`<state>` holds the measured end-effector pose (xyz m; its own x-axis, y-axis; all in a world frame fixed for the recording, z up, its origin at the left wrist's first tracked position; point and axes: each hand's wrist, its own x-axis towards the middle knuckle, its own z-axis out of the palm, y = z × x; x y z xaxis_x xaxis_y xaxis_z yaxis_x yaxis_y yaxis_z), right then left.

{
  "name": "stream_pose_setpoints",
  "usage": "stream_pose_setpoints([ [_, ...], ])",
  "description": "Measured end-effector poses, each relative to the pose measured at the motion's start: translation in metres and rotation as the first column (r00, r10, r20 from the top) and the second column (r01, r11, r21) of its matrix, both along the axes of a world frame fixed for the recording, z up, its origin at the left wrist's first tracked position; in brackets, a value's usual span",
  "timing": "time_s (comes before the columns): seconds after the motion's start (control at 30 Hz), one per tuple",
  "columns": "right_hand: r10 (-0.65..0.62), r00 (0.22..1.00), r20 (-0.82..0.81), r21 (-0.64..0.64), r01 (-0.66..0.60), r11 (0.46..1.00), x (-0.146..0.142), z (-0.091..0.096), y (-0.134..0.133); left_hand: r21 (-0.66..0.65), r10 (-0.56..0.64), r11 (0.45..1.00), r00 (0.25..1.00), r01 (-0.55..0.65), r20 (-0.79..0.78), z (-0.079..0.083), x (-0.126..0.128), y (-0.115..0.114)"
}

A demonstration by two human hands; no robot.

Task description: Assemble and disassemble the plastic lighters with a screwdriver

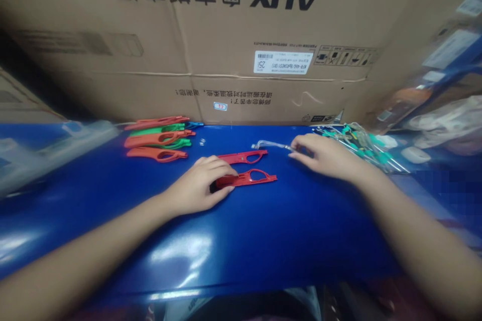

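Note:
My left hand rests on the blue table, fingers curled over the left end of a red plastic handle shell. A second red shell lies just behind it. My right hand lies farther right, its fingertips pinching the end of a thin clear and metal part that lies on the table.
Several red and green handle shells are stacked at the back left. A heap of green-handled metal parts lies at the back right. A big cardboard box walls off the back. Plastic bags sit at the left edge.

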<state>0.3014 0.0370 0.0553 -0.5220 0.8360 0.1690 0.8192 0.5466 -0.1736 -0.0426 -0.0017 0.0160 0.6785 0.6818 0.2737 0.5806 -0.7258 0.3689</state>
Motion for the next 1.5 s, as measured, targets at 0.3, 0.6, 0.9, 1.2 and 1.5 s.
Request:
stream_pose_setpoints([
  [0.3, 0.345, 0.937, -0.059, -0.134, -0.35, 0.927, -0.05, -0.028, -0.029, 0.009, 0.071, 0.997, 0.992, -0.071, -0.108, 0.011, -0.006, -0.002],
  [0.6, 0.344, 0.936, -0.072, -0.138, -0.351, 0.926, -0.051, -0.043, -0.023, -0.034, -0.039, 0.999, 0.999, 0.039, 0.002, -0.006, -0.002, 0.001],
  [0.9, 0.237, 0.966, -0.103, -0.111, -0.248, 0.962, -0.05, -0.045, -0.023, 0.007, -0.084, 0.996, 0.996, 0.084, -0.035, -0.001, -0.006, 0.001],
  [1.2, 0.183, 0.971, -0.152, -0.108, -0.201, 0.974, -0.054, -0.042, -0.027, 0.137, -0.021, 0.99, 0.998, 0.029, -0.057, 0.001, -0.004, -0.002],
  [1.5, 0.2, 0.963, -0.183, -0.082, -0.217, 0.973, -0.053, -0.045, -0.025, 0.27, -0.098, 0.96, 0.99, 0.069, 0.097, 0.001, 0.0, -0.01],
])
